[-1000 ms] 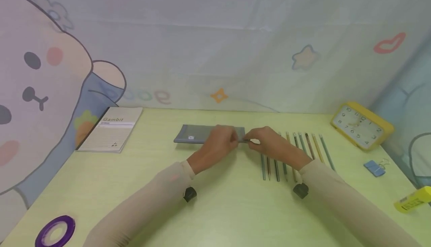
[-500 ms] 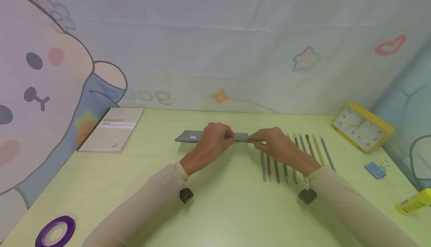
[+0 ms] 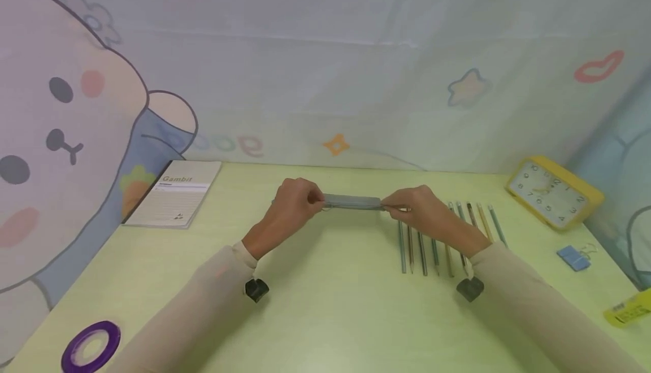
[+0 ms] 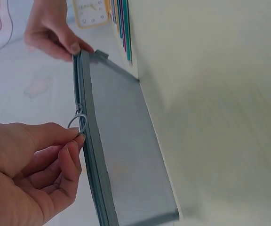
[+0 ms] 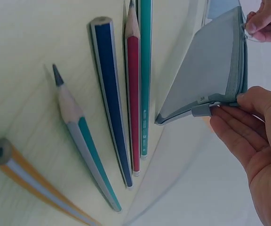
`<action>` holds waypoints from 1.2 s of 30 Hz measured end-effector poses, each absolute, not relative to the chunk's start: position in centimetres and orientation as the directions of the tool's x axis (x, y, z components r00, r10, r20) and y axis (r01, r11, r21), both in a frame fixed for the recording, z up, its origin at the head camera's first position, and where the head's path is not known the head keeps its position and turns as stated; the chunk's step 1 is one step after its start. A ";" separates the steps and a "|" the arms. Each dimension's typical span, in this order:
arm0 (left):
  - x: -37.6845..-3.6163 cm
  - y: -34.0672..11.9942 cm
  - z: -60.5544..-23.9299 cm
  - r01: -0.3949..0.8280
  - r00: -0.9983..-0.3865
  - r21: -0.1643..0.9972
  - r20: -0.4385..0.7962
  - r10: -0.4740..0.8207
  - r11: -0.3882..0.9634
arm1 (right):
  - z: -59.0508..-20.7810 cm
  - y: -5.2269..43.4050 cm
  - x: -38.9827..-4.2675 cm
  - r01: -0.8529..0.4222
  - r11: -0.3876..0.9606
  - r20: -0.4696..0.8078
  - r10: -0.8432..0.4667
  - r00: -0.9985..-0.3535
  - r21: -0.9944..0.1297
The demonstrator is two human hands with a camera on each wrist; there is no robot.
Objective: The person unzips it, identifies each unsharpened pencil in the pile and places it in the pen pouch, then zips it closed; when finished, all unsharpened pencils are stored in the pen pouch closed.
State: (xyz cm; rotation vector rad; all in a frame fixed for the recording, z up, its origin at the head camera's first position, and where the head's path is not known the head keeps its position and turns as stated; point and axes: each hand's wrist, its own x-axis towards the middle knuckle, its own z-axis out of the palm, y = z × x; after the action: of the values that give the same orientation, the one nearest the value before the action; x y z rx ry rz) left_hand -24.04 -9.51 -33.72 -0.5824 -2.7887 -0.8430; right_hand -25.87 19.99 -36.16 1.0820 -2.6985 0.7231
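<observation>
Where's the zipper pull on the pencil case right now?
In the left wrist view, the zipper pull ring sits pinched by the left hand, partway along the grey pencil case's top edge.

You sit at a pale yellow-green counter (image 3: 330, 316) that runs back to a fabric backdrop (image 3: 325, 68) hung as the wall. Left of the counter, the cloth shows a large cartoon rabbit face (image 3: 51, 113) with pink cheeks. Above the counter's far edge you see an orange star (image 3: 336, 144), a blue-edged star (image 3: 468, 87) and a red lip shape (image 3: 593, 66). The light falls soft and even across the counter.
</observation>
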 end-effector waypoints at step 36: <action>-23.5 -13.7 -35.1 0.455 -0.857 0.300 0.403 0.321 0.838 | -35.7 20.8 -26.5 -0.551 0.660 0.302 -0.463 -0.833 -0.510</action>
State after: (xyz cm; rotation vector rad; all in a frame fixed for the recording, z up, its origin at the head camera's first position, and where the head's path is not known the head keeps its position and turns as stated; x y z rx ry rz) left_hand -23.50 -13.74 -35.09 -0.5840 -2.6791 -0.5579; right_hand -26.54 20.84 -35.65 0.8387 -2.7280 0.9110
